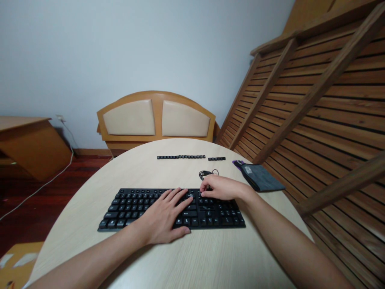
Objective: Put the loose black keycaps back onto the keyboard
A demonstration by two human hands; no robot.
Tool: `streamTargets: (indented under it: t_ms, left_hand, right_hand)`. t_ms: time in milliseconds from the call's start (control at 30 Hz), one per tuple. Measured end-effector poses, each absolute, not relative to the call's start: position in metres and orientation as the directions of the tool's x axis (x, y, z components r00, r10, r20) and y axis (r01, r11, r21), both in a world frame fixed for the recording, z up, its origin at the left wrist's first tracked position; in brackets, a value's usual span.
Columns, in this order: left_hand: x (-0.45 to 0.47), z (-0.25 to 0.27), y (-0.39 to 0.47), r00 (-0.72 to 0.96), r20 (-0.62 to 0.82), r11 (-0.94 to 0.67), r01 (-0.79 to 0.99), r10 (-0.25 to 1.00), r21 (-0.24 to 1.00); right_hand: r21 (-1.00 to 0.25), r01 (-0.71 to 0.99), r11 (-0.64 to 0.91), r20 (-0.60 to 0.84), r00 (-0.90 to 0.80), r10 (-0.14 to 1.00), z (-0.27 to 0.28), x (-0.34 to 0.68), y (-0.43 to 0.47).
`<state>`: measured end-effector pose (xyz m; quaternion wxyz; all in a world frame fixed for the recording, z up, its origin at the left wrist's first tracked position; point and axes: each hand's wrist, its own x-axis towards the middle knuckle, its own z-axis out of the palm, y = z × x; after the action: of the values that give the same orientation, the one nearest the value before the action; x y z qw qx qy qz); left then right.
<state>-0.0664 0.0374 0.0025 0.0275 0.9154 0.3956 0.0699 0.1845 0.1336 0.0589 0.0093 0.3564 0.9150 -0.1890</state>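
Note:
A black keyboard lies across the table in front of me. My left hand rests flat over its middle, fingers spread on the keys and thumb near the front edge. At the upper right part of the keyboard, my right hand is curled with thumb and forefinger close together above the keys. Whatever is between those fingertips, if anything, is too small to make out. Behind the keyboard, a long row of black keycaps stands on the table, with a shorter row of keycaps to its right.
A coiled black cable lies just behind my right hand. On the right side of the round table is a dark grey pouch with something purple at its end. A headboard stands beyond; wooden slats lean on the right.

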Motion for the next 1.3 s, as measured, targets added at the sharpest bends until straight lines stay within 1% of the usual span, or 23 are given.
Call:
streamTargets:
  t_ms: [100,333,533,733,933,1167,1233,1300]
  left_hand:
    - [-0.066,0.003,0.037,0.678,0.093,-0.684,0.724,0.729,0.089]
    - [-0.065,0.003,0.037,0.677,0.081,-0.682,0.727,0.732,0.082]
    - [-0.066,0.003,0.037,0.681,0.098,-0.688,0.720,0.725,0.091]
    - [-0.066,0.001,0.038,0.681,0.101,-0.688,0.720,0.726,0.089]
    - [-0.065,0.003,0.037,0.680,0.101,-0.688,0.720,0.726,0.090]
    - [-0.064,0.003,0.037,0.676,0.097,-0.682,0.725,0.731,0.091]
    - [-0.065,0.002,0.037,0.675,0.099,-0.682,0.725,0.731,0.090]
    - [-0.065,0.002,0.037,0.674,0.098,-0.681,0.727,0.732,0.088]
  right_hand:
    - [-0.321,0.655,0.684,-0.150,-0.748,0.647,0.058,0.183,0.133]
    - [-0.227,0.678,0.699,-0.106,-0.731,0.674,0.059,0.179,0.125]
    - [-0.092,0.733,0.674,-0.078,-0.680,0.729,0.065,0.167,0.111]
    - [0.022,0.747,0.665,-0.101,-0.660,0.744,0.070,0.160,0.105]
    - [0.032,0.765,0.643,-0.123,-0.636,0.762,0.073,0.157,0.102]
    - [0.099,0.796,0.598,-0.132,-0.585,0.800,0.075,0.149,0.094]
    - [0.077,0.804,0.590,-0.140,-0.577,0.805,0.074,0.150,0.097]
    - [0.017,0.808,0.589,-0.150,-0.580,0.801,0.073,0.153,0.101]
